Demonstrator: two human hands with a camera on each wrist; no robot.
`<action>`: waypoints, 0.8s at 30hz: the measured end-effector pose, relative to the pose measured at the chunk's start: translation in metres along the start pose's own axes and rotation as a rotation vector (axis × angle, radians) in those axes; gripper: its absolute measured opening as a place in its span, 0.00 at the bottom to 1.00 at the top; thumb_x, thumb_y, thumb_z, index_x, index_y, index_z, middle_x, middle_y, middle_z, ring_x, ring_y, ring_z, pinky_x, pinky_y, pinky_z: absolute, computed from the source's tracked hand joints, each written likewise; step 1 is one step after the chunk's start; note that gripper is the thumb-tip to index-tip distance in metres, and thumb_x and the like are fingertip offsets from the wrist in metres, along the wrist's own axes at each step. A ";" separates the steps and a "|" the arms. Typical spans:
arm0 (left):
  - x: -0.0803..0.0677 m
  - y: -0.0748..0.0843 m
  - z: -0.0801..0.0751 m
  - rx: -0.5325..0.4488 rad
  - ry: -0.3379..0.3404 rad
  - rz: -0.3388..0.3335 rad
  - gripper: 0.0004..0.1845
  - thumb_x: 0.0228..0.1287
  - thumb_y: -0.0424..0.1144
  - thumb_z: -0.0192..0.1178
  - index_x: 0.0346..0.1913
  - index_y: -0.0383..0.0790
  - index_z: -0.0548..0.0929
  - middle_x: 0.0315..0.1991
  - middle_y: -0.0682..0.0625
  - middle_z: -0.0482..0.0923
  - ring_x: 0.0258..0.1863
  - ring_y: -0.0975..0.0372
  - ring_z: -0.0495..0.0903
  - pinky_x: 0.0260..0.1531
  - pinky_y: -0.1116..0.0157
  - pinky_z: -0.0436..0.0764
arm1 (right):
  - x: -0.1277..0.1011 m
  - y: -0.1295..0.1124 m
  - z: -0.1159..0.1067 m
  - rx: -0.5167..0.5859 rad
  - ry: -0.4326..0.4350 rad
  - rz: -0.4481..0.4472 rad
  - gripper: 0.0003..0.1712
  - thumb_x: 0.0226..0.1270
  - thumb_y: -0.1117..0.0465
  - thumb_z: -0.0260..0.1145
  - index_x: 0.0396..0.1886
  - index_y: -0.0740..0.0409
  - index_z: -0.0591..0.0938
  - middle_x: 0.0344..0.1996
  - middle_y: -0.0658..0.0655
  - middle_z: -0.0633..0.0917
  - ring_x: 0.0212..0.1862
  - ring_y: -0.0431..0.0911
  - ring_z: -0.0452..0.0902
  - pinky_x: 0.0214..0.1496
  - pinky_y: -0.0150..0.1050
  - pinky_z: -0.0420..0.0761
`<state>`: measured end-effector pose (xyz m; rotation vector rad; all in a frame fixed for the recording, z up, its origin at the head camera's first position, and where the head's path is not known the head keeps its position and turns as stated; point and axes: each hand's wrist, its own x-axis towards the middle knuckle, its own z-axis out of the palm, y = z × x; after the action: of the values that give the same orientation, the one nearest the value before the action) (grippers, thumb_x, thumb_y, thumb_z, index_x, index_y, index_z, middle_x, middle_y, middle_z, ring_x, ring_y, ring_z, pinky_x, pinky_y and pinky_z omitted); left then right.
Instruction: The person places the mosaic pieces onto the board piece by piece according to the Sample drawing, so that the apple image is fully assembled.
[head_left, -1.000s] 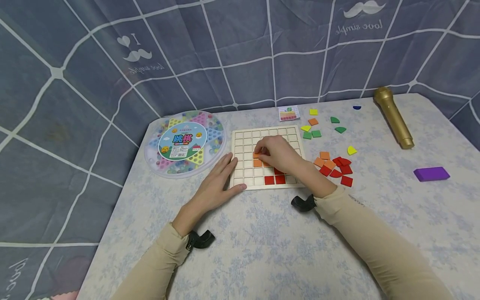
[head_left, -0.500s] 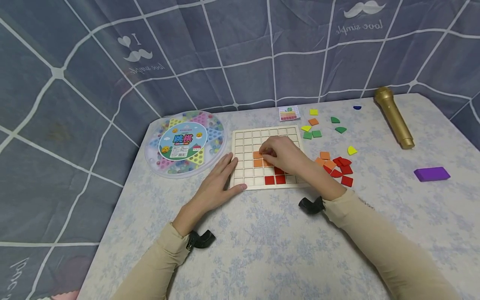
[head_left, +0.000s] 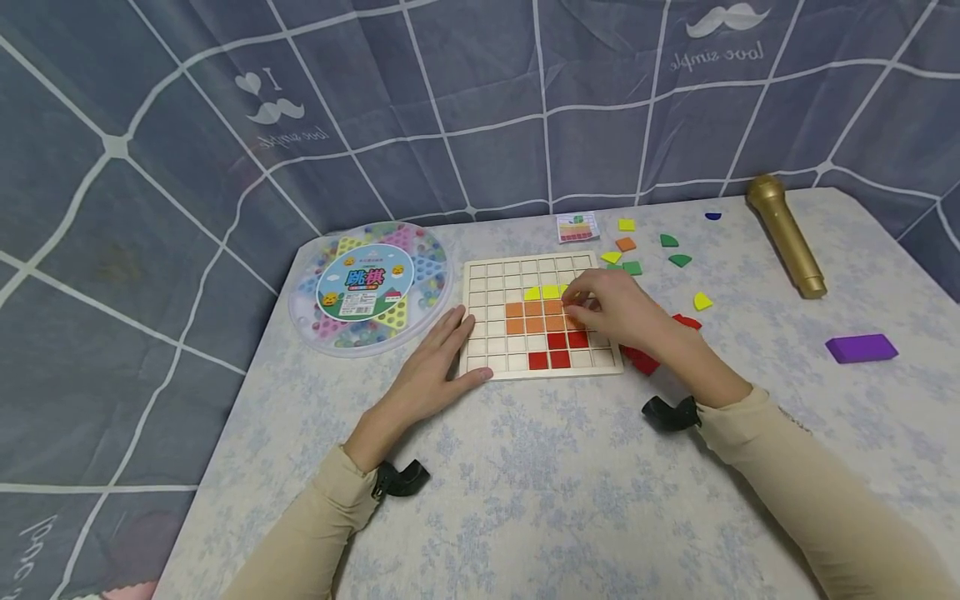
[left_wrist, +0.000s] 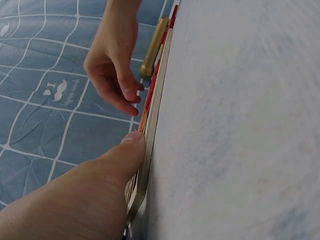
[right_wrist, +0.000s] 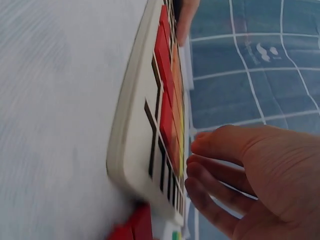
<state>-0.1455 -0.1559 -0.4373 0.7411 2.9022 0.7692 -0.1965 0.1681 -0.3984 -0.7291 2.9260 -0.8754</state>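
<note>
A pale wooden grid board (head_left: 487, 350) lies flat on the table. Set in its squares are red tiles (head_left: 559, 359), orange tiles (head_left: 533, 309) and yellow tiles (head_left: 551, 292). My left hand (head_left: 427, 371) rests against the board's left side with fingers extended, its thumb (left_wrist: 131, 142) on the near edge. Over the right part of the board hovers my right hand (head_left: 618, 304), fingers loosely bent. No tile shows between its fingertips (right_wrist: 202, 145) in the right wrist view, where they hang just off the tiled surface.
Loose red tiles (head_left: 640, 360) lie right of the board, partly under my right forearm. Green, yellow and orange pieces lie behind them, near a small pattern card (head_left: 577, 227). A round Chinese checkers set (head_left: 365, 283), gold microphone (head_left: 787, 237) and purple block (head_left: 862, 348) stand farther out.
My right hand has shifted right from the board's middle toward its right side, uncovering yellow tiles and more orange and red ones. The left hand has stayed put.
</note>
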 end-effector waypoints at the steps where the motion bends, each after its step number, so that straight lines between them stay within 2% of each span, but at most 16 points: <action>1: 0.000 0.000 0.000 0.001 -0.001 -0.003 0.49 0.73 0.60 0.64 0.85 0.42 0.55 0.87 0.44 0.45 0.86 0.49 0.44 0.81 0.41 0.57 | -0.002 0.002 -0.002 0.000 0.004 0.004 0.09 0.73 0.64 0.71 0.48 0.61 0.90 0.43 0.58 0.89 0.45 0.52 0.84 0.49 0.49 0.85; 8: 0.001 0.000 0.000 0.003 -0.008 -0.009 0.49 0.73 0.61 0.63 0.85 0.43 0.55 0.87 0.45 0.45 0.87 0.50 0.44 0.81 0.43 0.56 | -0.018 0.020 -0.021 -0.001 0.023 0.087 0.12 0.71 0.63 0.72 0.51 0.61 0.90 0.42 0.59 0.89 0.42 0.54 0.87 0.49 0.52 0.88; 14: -0.001 -0.001 0.000 -0.003 -0.006 -0.014 0.49 0.73 0.61 0.63 0.85 0.42 0.55 0.87 0.45 0.44 0.87 0.50 0.44 0.81 0.43 0.56 | -0.028 0.033 -0.039 -0.016 0.047 0.162 0.13 0.70 0.64 0.72 0.52 0.62 0.90 0.43 0.63 0.89 0.45 0.57 0.86 0.53 0.56 0.87; 17: 0.000 -0.001 0.001 -0.004 -0.006 -0.011 0.49 0.73 0.61 0.63 0.85 0.42 0.55 0.87 0.45 0.44 0.87 0.50 0.44 0.81 0.43 0.56 | -0.032 0.041 -0.048 -0.016 0.044 0.196 0.14 0.69 0.64 0.73 0.52 0.62 0.90 0.44 0.64 0.89 0.46 0.59 0.86 0.52 0.57 0.87; 20: 0.001 -0.001 0.000 0.000 -0.003 -0.003 0.49 0.73 0.61 0.63 0.85 0.42 0.55 0.87 0.45 0.44 0.87 0.50 0.44 0.81 0.43 0.56 | -0.035 0.049 -0.055 -0.008 0.021 0.216 0.15 0.68 0.63 0.74 0.52 0.63 0.90 0.44 0.64 0.89 0.46 0.59 0.86 0.50 0.56 0.87; 24: 0.001 0.000 0.000 0.005 -0.003 0.003 0.49 0.73 0.60 0.64 0.85 0.42 0.55 0.87 0.44 0.45 0.87 0.50 0.44 0.81 0.43 0.56 | -0.038 0.060 -0.061 -0.033 -0.040 0.222 0.18 0.66 0.60 0.78 0.52 0.62 0.90 0.43 0.62 0.90 0.47 0.58 0.85 0.48 0.49 0.85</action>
<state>-0.1463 -0.1561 -0.4371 0.7465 2.9018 0.7613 -0.1966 0.2604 -0.3825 -0.4060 2.9178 -0.7833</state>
